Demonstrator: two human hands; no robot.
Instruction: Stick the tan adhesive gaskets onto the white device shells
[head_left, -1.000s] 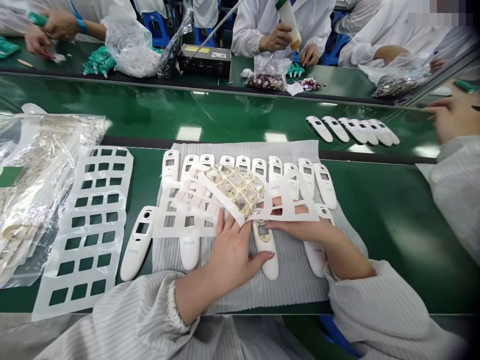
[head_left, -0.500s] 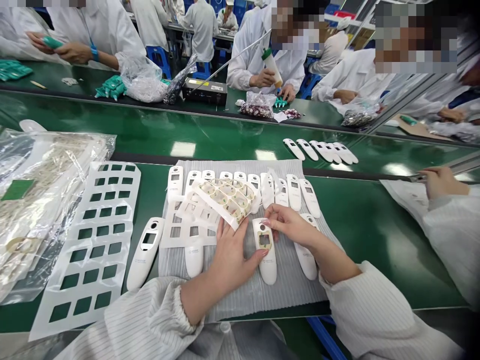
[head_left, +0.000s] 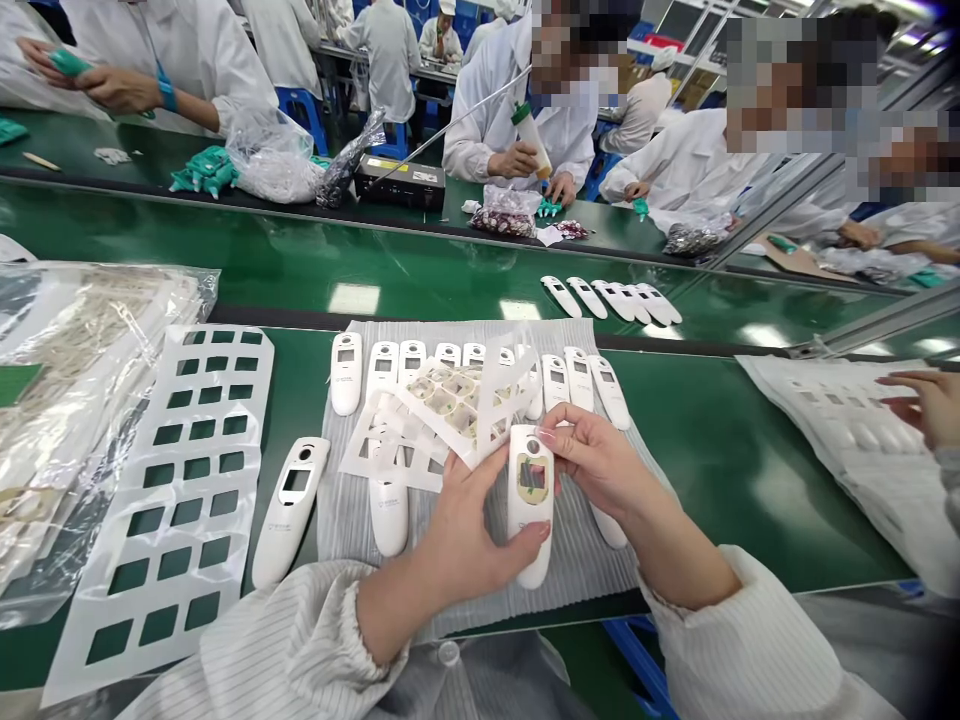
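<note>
A white plastic handheld-device shell [head_left: 531, 565] with a tan-edged film around its window is held between my hands over the padded sheet. My left hand [head_left: 472, 525] grips its left side, thumb across the lower front; its other fingers are partly hidden beside a sheet of tan-rimmed stickers [head_left: 454, 395]. My right hand [head_left: 596, 455] pinches the shell's upper right edge, thumb near the round hole. White backing strips [head_left: 504, 385] lie over the sticker sheet and over nearby shells. A similar shell [head_left: 388, 515] rests left of my left hand, its top covered by the backing.
More white shells [head_left: 346, 375] line the back of the grey padded sheet [head_left: 345, 520]. One shell [head_left: 289, 515] and a cut-out sheet [head_left: 176, 510] lie left, beside a plastic bag [head_left: 97, 400]. Several shells [head_left: 611, 300] sit beyond. A co-worker's hand [head_left: 926, 405] is at right.
The shell in my hands has been raised and tilted toward me, and its window film shows more fully. The sticker sheet and strips have shifted. The co-worker's hand at right has moved.
</note>
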